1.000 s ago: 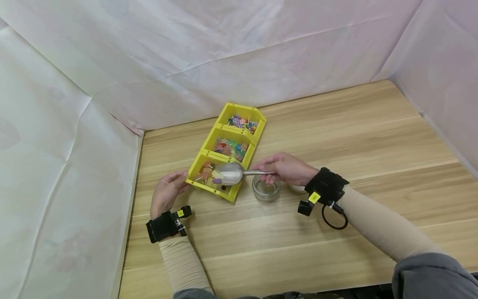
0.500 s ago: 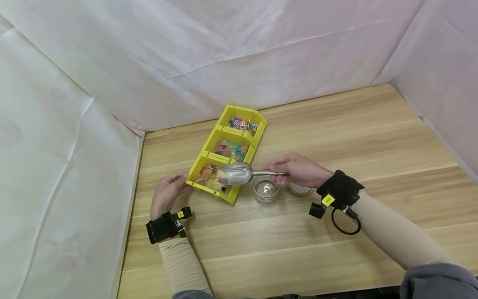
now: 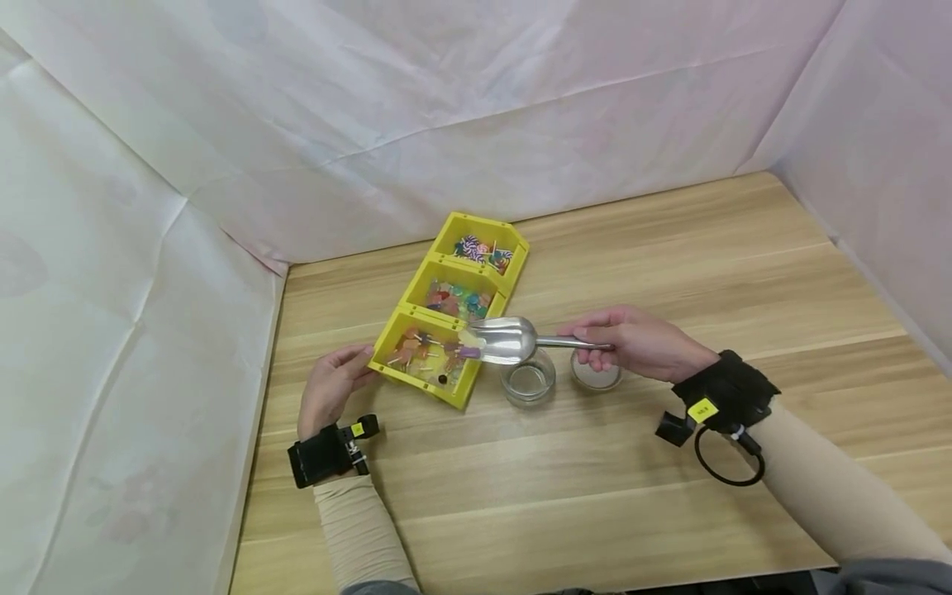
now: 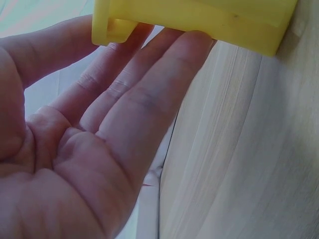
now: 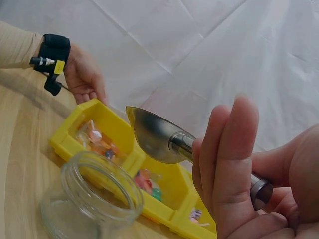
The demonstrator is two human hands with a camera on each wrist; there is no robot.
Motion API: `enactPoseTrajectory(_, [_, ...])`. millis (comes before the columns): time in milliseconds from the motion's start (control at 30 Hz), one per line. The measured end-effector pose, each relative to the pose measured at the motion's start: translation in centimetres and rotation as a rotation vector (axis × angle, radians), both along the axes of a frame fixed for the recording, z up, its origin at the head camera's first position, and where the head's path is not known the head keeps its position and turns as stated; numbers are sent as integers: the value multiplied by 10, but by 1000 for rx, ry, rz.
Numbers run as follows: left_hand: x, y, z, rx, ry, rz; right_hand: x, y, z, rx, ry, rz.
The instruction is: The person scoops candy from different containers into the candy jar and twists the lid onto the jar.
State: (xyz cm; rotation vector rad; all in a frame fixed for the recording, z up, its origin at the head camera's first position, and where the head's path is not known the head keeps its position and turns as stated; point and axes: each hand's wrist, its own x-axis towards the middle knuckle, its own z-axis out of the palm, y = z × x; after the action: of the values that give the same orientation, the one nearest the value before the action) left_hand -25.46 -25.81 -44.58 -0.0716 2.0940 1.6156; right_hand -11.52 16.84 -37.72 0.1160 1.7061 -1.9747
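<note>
**Steel scoop held over a glass jar beside a yellow tray**

Polished steel, the scoop (image 3: 504, 339) hangs level above the open glass jar (image 3: 529, 381), its bowl over the near right corner of the yellow tray (image 3: 413, 302). The right hand (image 3: 638, 341) has its grip wrapped round the scoop's handle, fingers curled over it. A few small coloured pieces lie at the scoop's mouth.

The tray has three compartments in a row, each holding small colourful bits. The left hand (image 3: 332, 386) rests against the tray's near left corner, fingers straight, holding nothing. A second small round glass dish (image 3: 596, 376) sits on the wooden surface (image 3: 669, 248) just right of the jar, partly under the right hand.

Both wrists wear black bands with yellow tags; the writing on them is too small to read.

The left wrist view shows the fingertips (image 4: 192, 42) pressed flat under the tray's yellow edge (image 4: 199, 20), a contact the head view only hints at. The right wrist view shows the scoop's (image 5: 154, 137) underside and the jar's (image 5: 94, 191) threaded rim close up.
</note>
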Motion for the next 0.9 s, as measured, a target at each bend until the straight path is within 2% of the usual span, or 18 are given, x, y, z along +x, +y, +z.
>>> enactPoseTrajectory(267, [1,-1,1,-5,27,-4,20,22,4,-29,37,-18])
enactPoseTrajectory(500, [5,-1,7,-43,91,17,35,37,0,-18,94,-8])
enactPoseTrajectory(700, [8,0,12,-54,127,61,47,49,-4,-22,99,-10])
enactPoseTrajectory(900, [8,2,13,-51,138,55,55,56,-6,-28,93,-14])
